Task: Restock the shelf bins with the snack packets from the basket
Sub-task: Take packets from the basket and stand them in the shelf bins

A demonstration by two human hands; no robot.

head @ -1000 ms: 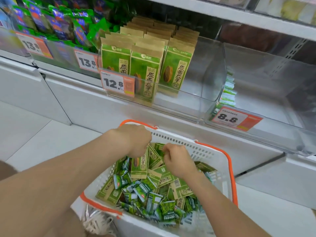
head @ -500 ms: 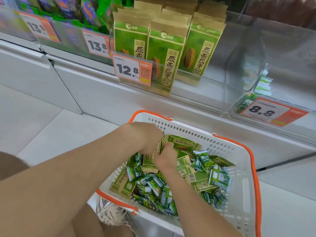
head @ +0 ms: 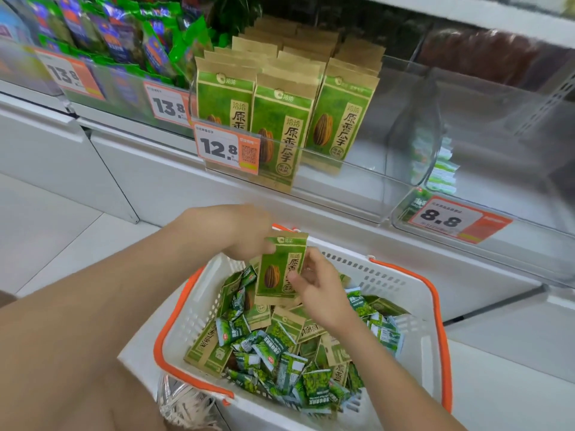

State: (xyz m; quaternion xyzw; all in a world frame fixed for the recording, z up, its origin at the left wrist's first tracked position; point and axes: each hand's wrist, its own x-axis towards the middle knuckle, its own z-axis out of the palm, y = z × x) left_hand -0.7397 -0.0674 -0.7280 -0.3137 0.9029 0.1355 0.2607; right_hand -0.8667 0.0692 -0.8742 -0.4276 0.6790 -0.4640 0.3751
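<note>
A white basket (head: 401,293) with an orange rim holds several green snack packets (head: 280,362), some large and kraft-topped, some small. Above its far left side I hold one green and brown sunflower-seed packet (head: 278,269) upright. My left hand (head: 245,231) grips its top left corner. My right hand (head: 314,284) pinches its right edge. Straight above, a clear shelf bin (head: 351,181) tagged 12.8 holds rows of the same packet (head: 280,119). The bin to its right (head: 529,194), tagged 8.8, holds only a few small green packets (head: 438,169) at its left wall.
Left of the 12.8 bin, bins tagged 13.8 (head: 168,104) are full of green and purple bags. White cabinet fronts (head: 46,150) run below the shelf. A pale tiled floor (head: 46,231) lies to the left. An upper shelf edge (head: 497,17) overhangs the bins.
Both hands have come up out of the basket with one sunflower-seed packet, now held upright above the pile. The view has moved closer to the shelf.
</note>
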